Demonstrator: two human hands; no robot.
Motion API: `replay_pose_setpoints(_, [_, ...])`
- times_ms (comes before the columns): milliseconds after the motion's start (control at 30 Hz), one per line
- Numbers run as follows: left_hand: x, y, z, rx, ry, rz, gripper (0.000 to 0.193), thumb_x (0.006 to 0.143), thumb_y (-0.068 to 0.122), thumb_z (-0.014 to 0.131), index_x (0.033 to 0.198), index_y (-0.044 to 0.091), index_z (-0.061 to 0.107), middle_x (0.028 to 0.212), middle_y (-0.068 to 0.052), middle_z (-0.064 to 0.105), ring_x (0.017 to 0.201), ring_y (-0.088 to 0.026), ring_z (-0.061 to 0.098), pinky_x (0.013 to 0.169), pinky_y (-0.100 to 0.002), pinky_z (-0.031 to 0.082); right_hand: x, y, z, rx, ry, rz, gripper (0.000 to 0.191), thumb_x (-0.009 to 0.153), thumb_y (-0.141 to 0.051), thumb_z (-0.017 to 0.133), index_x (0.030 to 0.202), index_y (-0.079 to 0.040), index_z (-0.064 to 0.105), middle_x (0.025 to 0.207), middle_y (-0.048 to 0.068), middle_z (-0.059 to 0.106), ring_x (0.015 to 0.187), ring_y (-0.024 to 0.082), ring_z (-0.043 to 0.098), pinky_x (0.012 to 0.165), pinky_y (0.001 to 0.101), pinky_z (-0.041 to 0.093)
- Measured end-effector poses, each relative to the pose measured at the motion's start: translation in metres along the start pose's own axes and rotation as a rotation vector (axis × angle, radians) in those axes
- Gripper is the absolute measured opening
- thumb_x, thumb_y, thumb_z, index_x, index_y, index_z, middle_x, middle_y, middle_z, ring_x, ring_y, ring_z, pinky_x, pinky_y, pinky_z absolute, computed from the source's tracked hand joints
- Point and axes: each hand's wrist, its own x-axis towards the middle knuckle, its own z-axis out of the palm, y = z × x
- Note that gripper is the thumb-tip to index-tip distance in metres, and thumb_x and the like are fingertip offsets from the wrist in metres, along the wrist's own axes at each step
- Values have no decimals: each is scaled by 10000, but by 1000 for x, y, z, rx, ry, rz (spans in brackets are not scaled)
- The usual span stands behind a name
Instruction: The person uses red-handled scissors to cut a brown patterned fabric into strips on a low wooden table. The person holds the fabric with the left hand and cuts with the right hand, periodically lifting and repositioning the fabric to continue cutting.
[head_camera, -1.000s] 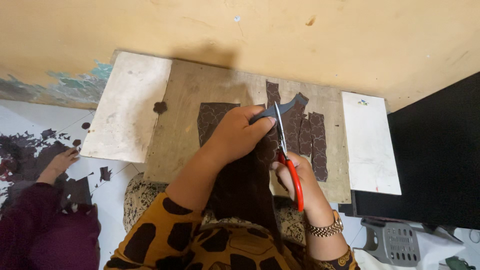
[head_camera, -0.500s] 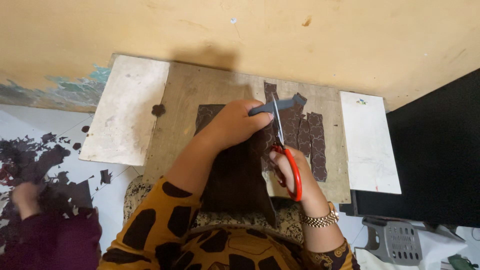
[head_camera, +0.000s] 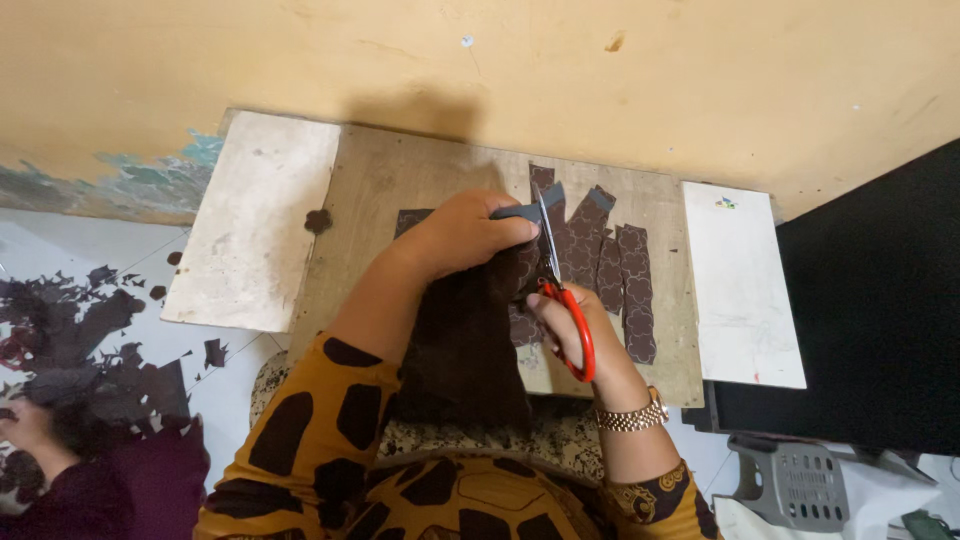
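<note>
Now dark cloth (head_camera: 465, 340) under left fingers (head_camera: 500, 232).

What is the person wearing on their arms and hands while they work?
Both hands are bare: no gloves and no rings that I can make out. The left hand comes out of a mustard-yellow sleeve with large dark brown blotches, pushed up past the elbow. The right hand has a gold-coloured metal watch band at the wrist, above a cuff of the same patterned cloth.

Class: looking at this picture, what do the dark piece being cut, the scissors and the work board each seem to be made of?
Dark piece: probably soft brown fabric; matte, drapes limply.
Scissors: shiny metal blades, glossy red grip, likely plastic.
Work board: seemingly bare plywood; dull, grainy, scuffed.
</note>
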Motion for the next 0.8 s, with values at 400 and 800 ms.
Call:
replay_pose_setpoints(400, [2,0,-3,78,-2,-37,292,850,292,705,878,5,753,705,-13,671,679,-85,586,632,-300,503,9,-6,-2,84,-97,-84,263,939,-183,604,723,-80,496,597,-12,481,493,106,452,463,285,374])
replay_pose_setpoints(800, [-3,-2,-8,55,-37,33,303,838,313,724,992,58,777,802,11,758,732,-60,658,701,-260,546,29,-4,-16,-42,32,-114,402,977,-436,580,783,-85,588,627,13,557,533,128,545,499,283,441])
